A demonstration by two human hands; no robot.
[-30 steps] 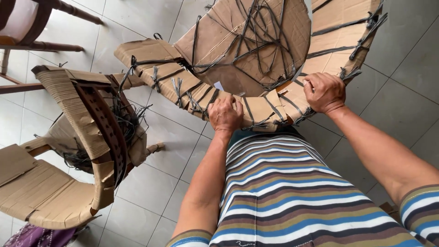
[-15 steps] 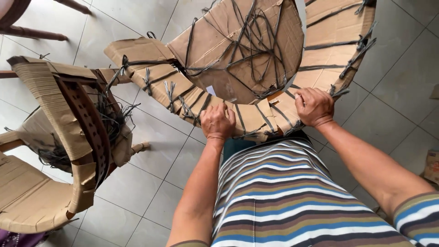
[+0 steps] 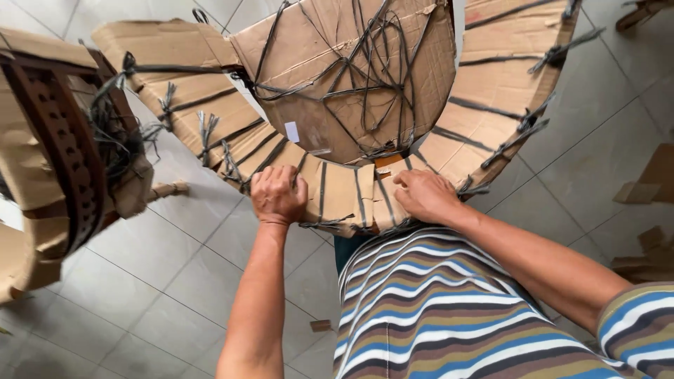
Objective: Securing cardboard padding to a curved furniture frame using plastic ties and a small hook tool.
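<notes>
A chair wrapped in brown cardboard (image 3: 484,112) and tied with black straps stands tipped in front of me, its round seat panel (image 3: 351,63) facing up. My left hand (image 3: 279,194) grips the curved cardboard-wrapped rim near its lowest point, fingers curled over it. My right hand (image 3: 425,195) presses on the same rim a little to the right, fingers bent over the cardboard and straps.
A second cardboard-wrapped chair (image 3: 56,147) with a dark perforated wooden back stands at the left. Cardboard scraps (image 3: 649,189) lie on the grey tiled floor (image 3: 154,281) at the right. A small scrap (image 3: 321,326) lies by my body.
The view has shifted right and closer. My right hand slid down the rim toward the left hand, and my left hand moved slightly left along the rim.
</notes>
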